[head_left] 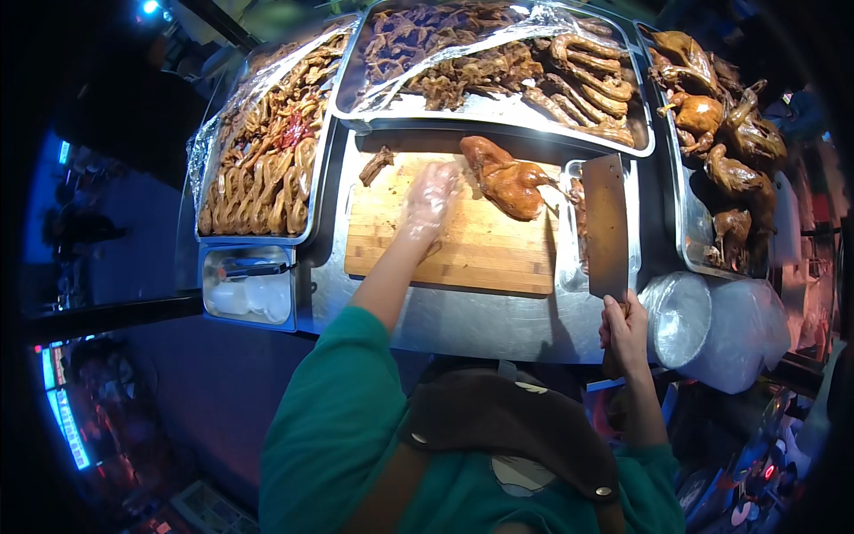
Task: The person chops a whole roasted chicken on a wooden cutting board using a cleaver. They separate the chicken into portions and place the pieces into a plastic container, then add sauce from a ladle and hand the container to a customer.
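Note:
My right hand (624, 330) grips the handle of a cleaver (608, 227), its broad blade pointing up and away from me. Over the wooden cutting board (480, 263) is my left hand (429, 199), in a clear plastic glove; it is blurred, and I cannot make out its fingers. Just right of that hand, a glossy brown piece of roast poultry (508, 179), seemingly duck, lies on the board. A small dark piece of meat (377, 165) rests near the far left corner. Behind the blade, partly hidden, a clear plastic container (572, 277) holds cut pieces.
Metal trays of braised meats stand left (313, 230), behind (440, 115) and right (682, 247); the right one holds whole birds (697, 120). A small bin (248, 280) sits front left. Stacked plastic bowls (680, 320) and plastic bags (740, 334) stand right of the cleaver.

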Demonstrator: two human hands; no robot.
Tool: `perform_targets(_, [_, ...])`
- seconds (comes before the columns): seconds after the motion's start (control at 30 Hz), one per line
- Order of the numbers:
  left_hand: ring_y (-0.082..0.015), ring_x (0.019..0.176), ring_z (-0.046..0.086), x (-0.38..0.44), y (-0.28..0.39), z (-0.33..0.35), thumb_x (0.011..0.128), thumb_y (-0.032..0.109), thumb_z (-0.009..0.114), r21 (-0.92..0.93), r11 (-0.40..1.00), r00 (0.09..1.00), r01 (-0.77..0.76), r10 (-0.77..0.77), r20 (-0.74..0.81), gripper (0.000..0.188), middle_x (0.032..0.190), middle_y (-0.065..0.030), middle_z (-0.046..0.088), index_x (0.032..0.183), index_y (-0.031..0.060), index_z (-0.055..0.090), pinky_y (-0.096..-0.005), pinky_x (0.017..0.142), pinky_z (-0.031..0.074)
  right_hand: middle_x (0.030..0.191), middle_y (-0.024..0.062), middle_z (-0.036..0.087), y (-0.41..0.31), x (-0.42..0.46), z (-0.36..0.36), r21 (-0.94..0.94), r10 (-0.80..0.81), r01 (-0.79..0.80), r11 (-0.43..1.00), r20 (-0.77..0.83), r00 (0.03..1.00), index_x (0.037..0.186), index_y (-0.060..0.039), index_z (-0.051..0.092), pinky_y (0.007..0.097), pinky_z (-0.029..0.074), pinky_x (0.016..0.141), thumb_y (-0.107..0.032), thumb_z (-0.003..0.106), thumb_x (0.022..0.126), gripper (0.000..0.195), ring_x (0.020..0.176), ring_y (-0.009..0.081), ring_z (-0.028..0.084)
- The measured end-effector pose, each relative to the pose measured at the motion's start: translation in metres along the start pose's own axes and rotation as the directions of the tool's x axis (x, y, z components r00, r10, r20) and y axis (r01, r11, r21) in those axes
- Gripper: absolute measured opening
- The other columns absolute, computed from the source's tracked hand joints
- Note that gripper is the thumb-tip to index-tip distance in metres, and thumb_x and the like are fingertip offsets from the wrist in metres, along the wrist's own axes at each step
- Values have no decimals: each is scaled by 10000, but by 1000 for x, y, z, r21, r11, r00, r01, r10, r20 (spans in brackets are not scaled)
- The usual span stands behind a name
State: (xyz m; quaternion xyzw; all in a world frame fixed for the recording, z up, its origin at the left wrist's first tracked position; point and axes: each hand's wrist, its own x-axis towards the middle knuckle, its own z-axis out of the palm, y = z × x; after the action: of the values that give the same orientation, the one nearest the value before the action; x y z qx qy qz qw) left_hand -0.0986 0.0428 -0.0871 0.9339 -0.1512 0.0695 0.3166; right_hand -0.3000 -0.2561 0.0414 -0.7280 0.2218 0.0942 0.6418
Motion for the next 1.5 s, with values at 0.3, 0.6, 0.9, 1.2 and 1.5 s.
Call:
perform_targets(0.3, [-296,914,545,17,198,34,713,35,578,-366,852,905,-374,421,55,327,980,-137,545,1040,43,569,-391,822,459,570,-6,447,1,-10,-63,46,-127,145,988,-270,954,910,-33,494,199,343,345,-143,500,901,110,404,56,419])
perform_targets(0.6, [-262,929,560,58,228,57,670,154,655,-139,719,724,-681,689,23,266,995,-93,594,922,88,596,-373,772,463,558,-38,419,6,-23,-74,34,-57,70,997,-282,958,971,-41,508,183,300,384,-117,485,900,107,433,35,384])
perform_targets(0.9, [-237,1034,522,89,37,-41,678,210,637,243,546,597,-802,751,281,522,1120,-53,535,1186,192,518,-387,776,458,604,59,521,39,-13,-10,-486,-71,64,871,3,997,859,-15,589,341,410,514,-365,457,904,377,534,184,480])
perform_targets(1.2, [-256,889,552,46,55,-103,617,145,653,225,813,705,-538,286,649,590,985,-103,563,1179,100,478,-374,735,458,713,57,536,39,8,71,-298,-28,81,951,178,984,1022,-17,559,312,393,549,-340,443,892,366,629,163,501])
perform_targets(1.5, [-159,716,601,5,10,-72,605,186,698,-282,936,799,208,4,601,414,773,-104,626,935,-19,555,-280,679,484,658,147,569,42,29,138,-237,-461,462,855,63,885,1010,3,525,322,442,540,-78,585,831,205,579,238,581])
